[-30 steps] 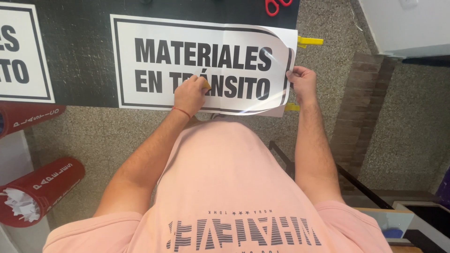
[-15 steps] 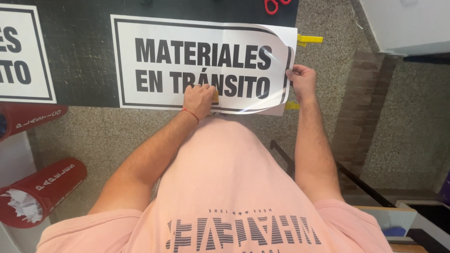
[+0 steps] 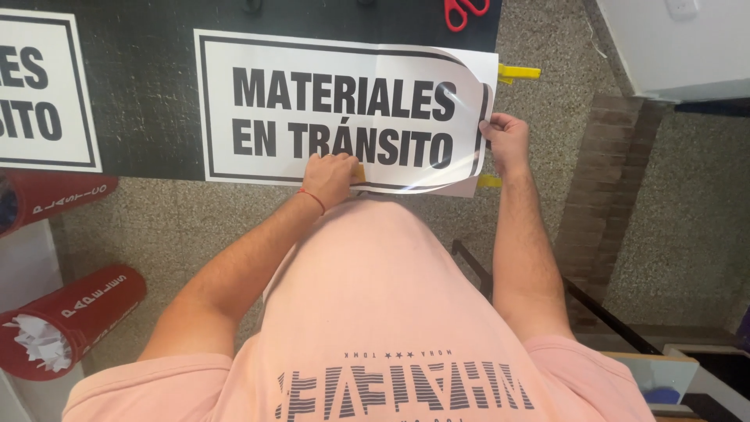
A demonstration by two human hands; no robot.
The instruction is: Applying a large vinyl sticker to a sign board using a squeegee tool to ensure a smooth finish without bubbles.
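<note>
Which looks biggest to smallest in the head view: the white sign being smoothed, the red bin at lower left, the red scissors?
1. White sign, by far.
2. Red bin, partly cut off and nearer the camera, so its rank is less sure.
3. Red scissors, only the handles in view.

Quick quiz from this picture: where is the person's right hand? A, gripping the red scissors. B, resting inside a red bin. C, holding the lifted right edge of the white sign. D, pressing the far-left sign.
C: the right hand pinches the curled-up right edge of the white sign, while the left hand presses a small yellow tool along its lower border.
</note>
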